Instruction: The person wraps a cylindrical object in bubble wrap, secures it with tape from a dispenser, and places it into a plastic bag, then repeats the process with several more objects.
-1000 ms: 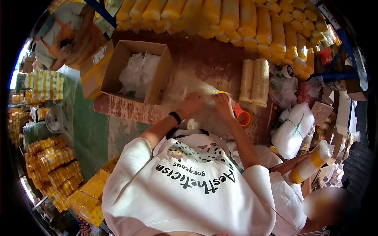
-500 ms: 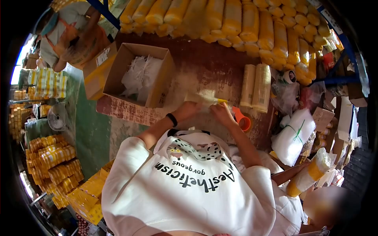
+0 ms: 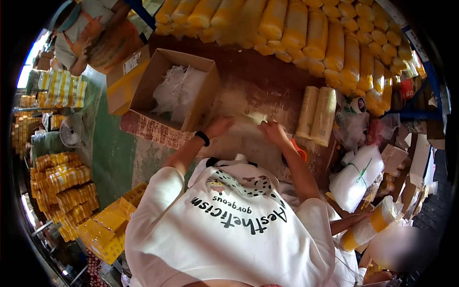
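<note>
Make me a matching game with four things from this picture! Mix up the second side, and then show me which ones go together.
Things:
1. Left hand
2. Cardboard box
3. Tan rolls
4. Puffy white bundle

Matches:
A. Two of them, side by side
B. Tied with green string
C. Black band on its wrist
D. Open, with crumpled white sheets inside

Right pairs: 1-C, 2-D, 3-A, 4-B.
</note>
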Demonstrator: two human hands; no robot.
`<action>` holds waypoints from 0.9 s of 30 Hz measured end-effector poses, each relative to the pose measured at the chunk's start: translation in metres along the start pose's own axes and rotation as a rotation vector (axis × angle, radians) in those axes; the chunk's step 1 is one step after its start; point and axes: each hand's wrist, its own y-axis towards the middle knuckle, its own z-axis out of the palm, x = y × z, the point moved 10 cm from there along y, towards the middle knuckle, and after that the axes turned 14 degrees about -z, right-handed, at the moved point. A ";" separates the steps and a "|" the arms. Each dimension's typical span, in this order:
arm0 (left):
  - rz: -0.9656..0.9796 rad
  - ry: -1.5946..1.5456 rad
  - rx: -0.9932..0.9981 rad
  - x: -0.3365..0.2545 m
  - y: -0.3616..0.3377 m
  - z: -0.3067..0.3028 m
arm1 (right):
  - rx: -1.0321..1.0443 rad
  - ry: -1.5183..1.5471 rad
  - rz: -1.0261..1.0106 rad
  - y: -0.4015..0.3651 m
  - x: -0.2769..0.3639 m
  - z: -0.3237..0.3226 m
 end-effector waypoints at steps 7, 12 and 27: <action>-0.162 0.065 -0.103 0.023 0.021 -0.009 | 0.083 0.331 0.323 0.022 -0.035 -0.007; -0.017 0.416 -0.487 0.000 0.013 -0.046 | 0.083 0.306 0.454 0.025 -0.063 0.009; 0.131 0.107 -0.275 -0.059 -0.012 0.014 | -0.069 0.298 0.833 -0.037 -0.032 0.028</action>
